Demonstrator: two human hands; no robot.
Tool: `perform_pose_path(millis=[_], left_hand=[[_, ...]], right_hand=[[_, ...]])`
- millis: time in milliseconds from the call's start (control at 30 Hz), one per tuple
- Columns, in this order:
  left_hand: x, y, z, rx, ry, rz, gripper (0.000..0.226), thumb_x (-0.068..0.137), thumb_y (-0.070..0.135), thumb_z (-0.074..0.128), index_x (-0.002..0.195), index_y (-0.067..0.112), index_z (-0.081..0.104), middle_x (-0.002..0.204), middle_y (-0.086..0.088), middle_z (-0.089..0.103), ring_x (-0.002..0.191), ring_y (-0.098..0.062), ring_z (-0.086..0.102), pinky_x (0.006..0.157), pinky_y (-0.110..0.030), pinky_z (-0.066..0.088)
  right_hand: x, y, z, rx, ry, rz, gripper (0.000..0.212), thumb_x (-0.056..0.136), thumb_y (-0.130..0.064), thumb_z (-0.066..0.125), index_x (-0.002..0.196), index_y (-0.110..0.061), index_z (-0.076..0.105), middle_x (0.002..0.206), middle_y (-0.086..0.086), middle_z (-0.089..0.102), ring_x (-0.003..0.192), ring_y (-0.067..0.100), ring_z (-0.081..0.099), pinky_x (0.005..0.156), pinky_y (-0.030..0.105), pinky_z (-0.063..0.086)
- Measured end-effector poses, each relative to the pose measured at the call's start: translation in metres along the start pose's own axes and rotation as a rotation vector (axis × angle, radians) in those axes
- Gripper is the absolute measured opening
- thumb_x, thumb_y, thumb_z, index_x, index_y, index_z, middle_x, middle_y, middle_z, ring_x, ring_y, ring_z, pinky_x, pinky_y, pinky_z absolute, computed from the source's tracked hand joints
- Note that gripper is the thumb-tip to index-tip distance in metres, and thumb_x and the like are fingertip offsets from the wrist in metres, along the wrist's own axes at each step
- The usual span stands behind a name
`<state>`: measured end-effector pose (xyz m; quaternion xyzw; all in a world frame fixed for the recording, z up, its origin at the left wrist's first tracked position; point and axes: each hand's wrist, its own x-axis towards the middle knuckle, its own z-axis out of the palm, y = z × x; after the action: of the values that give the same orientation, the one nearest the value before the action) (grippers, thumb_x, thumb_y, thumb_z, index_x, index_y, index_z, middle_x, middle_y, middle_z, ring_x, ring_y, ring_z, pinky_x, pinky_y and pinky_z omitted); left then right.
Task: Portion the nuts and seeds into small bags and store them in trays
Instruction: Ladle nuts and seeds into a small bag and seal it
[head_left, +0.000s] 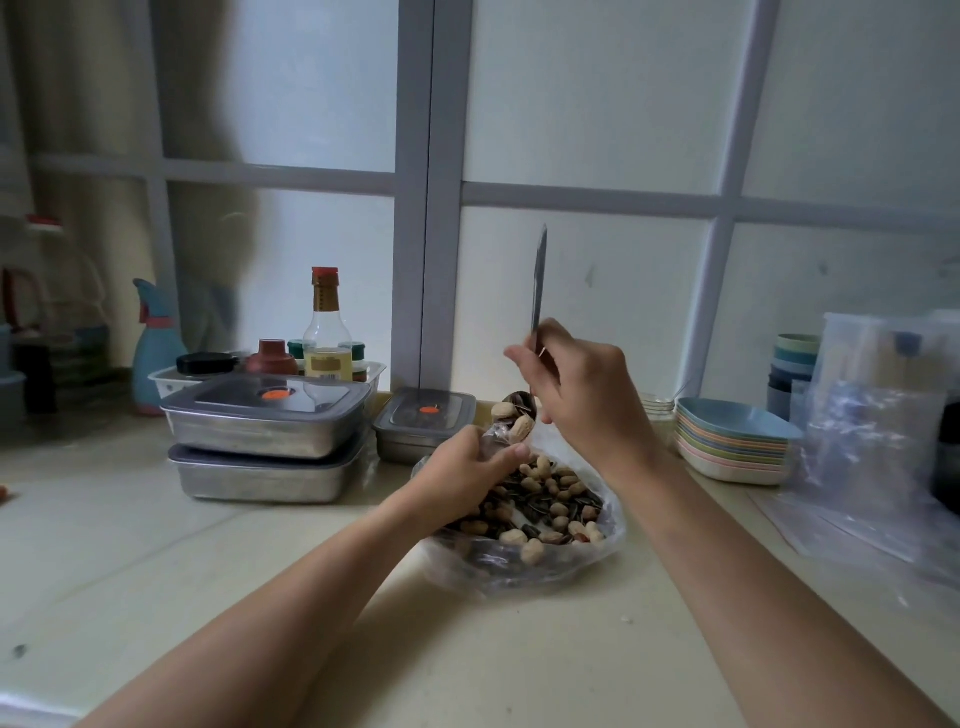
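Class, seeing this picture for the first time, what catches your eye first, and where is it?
At centre, the right hand holds a spoon heaped with peanuts over a plastic bag of peanuts and dark seeds; the left hand grips a small bag beside it. Stacked steel trays sit left, pastel plates right.

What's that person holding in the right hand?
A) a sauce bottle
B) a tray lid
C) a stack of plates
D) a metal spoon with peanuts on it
D: the right hand grips the handle of a metal spoon, whose bowl carries peanuts next to the small clear bag that the left hand holds.
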<state>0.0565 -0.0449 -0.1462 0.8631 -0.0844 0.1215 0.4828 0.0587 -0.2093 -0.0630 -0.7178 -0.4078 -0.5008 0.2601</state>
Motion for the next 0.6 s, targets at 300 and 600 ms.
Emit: perform_pose_path(millis=[300, 600], left_hand=[[0.005, -0.003, 0.002, -0.064, 0.005, 0.105, 0.042, 0.093, 0.056, 0.066, 0.107, 0.018, 0.056, 0.087, 0.004, 0.06, 0.079, -0.012, 0.056, 0.077, -0.035, 0.049], [0.001, -0.002, 0.002, -0.062, -0.053, 0.139, 0.035, 0.086, 0.049, 0.078, 0.104, 0.022, 0.065, 0.094, 0.01, 0.074, 0.09, -0.008, 0.069, 0.088, -0.035, 0.057]], right_hand=[[0.001, 0.005, 0.002, -0.037, 0.061, 0.03, 0.028, 0.104, -0.026, 0.061, 0.085, -0.006, 0.056, 0.051, -0.003, 0.049, 0.043, 0.02, 0.058, 0.045, 0.039, 0.048], [0.001, 0.013, -0.002, -0.095, 0.085, 0.099, 0.032, 0.103, -0.028, 0.062, 0.077, -0.018, 0.046, 0.049, -0.008, 0.038, 0.041, 0.015, 0.04, 0.045, 0.015, 0.027]])
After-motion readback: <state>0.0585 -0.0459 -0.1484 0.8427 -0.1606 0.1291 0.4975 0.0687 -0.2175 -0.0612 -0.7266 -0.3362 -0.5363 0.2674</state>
